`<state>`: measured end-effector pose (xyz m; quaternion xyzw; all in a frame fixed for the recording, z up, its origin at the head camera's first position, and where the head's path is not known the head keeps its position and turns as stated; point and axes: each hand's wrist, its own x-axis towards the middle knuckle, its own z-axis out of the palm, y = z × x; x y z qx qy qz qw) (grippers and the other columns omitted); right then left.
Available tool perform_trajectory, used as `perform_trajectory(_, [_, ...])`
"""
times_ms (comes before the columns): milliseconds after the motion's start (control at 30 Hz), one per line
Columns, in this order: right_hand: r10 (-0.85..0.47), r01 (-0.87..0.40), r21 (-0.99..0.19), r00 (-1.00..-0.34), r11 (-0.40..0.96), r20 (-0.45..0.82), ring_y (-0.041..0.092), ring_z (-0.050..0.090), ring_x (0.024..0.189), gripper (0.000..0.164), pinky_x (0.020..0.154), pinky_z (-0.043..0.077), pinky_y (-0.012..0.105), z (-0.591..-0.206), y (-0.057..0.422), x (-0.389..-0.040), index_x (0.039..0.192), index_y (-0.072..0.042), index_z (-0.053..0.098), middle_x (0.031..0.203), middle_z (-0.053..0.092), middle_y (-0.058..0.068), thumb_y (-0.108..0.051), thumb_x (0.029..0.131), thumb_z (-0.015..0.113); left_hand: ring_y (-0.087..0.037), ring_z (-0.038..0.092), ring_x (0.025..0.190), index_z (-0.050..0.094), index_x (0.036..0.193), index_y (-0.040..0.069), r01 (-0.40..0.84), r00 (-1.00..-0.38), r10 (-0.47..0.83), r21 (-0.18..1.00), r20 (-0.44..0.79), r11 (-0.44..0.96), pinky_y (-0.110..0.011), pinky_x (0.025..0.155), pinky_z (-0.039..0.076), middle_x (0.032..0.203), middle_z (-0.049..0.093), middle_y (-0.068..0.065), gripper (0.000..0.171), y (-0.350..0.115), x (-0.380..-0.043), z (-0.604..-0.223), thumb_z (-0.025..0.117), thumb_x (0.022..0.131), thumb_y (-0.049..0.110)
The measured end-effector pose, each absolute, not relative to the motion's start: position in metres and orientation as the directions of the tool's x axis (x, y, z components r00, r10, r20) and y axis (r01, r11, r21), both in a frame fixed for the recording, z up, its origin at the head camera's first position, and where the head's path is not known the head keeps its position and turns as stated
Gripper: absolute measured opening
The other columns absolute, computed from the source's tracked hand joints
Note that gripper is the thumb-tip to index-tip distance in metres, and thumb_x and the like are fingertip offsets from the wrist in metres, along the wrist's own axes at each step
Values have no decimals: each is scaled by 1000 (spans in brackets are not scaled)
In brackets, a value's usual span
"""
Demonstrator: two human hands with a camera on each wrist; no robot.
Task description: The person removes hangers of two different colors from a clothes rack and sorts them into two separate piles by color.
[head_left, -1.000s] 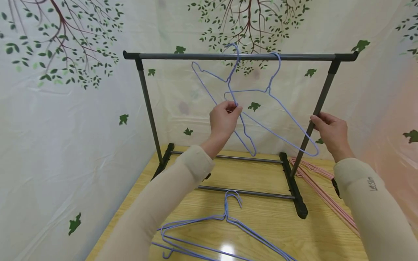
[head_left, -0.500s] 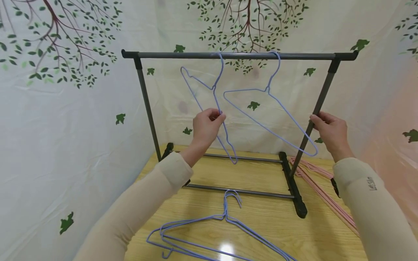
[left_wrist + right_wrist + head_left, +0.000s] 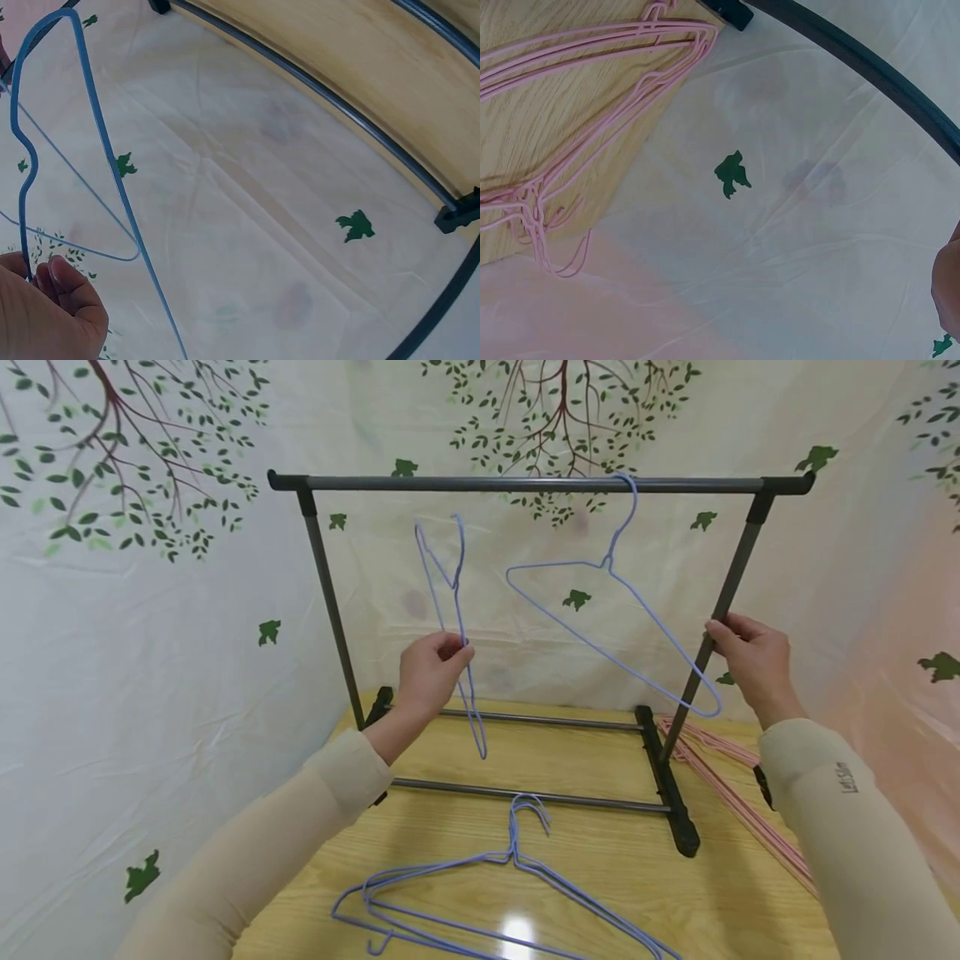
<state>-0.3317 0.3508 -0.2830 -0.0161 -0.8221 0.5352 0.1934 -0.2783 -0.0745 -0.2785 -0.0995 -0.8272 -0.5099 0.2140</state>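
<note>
My left hand [image 3: 429, 678] pinches one side of a blue wire hanger [image 3: 459, 610], which is turned nearly edge-on. That hanger's hook stands below the top rail and apart from it. Another blue hanger [image 3: 567, 628] hangs by its hook from the rail of the black garment rack [image 3: 450, 484], right of the middle. With thumb and fingers, my right hand [image 3: 756, 667] holds the rack's right upright. The left wrist view shows the held hanger [image 3: 91, 90] rising from my fingers. Only a sliver of my right hand [image 3: 947, 289] appears in the right wrist view.
Several blue hangers [image 3: 516, 862] lie overlapped on the wooden table [image 3: 585, 893] in front of the rack. Beyond the rack's right foot [image 3: 670, 793] lies a bundle of pink hangers [image 3: 738, 810]. A leaf-printed cloth [image 3: 187, 652] covers the walls behind and at the sides.
My left hand has moved left and down with its hanger. The hanger's hook, earlier at the rail, is now below it, and the hanger has turned more edge-on. The right hand still holds the upright.
</note>
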Motion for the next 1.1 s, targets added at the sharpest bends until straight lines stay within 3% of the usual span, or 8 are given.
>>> perform_trajectory(400, [230,-179,-889,-927,421,295,-12,61,86,65,107,41,38,-285,352,-335,145,-5,50,98,60,-24,-47,95,60,-22,64,88,74,112,4,337,-907,-57,799,418,499,-36,75,53,102,72,-9,24,-98,-281,-295,67,97,21])
perform_trajectory(800, [228,-187,-887,-925,422,304,-11,61,87,65,108,39,42,-283,350,-336,144,-6,51,103,63,-20,-47,95,60,-22,64,77,75,109,2,331,-878,-137,789,459,518,-23,55,47,100,73,-12,20,-118,-282,-307,68,95,15])
perform_trajectory(933, [227,-197,-883,-921,425,315,-11,62,85,64,103,44,29,-283,351,-336,143,-5,52,95,62,-26,-46,95,61,-22,63,78,76,106,1,346,-849,-165,764,502,544,-24,57,46,100,72,-13,20,-125,-283,-310,67,96,15])
perform_trajectory(1100, [230,-211,-887,-917,411,325,-10,62,82,65,80,49,11,-284,352,-337,142,-2,52,86,61,-32,-44,94,63,-23,62,80,76,105,1,361,-822,-191,750,536,554,-28,64,46,97,71,-12,18,-131,-283,-312,68,95,14])
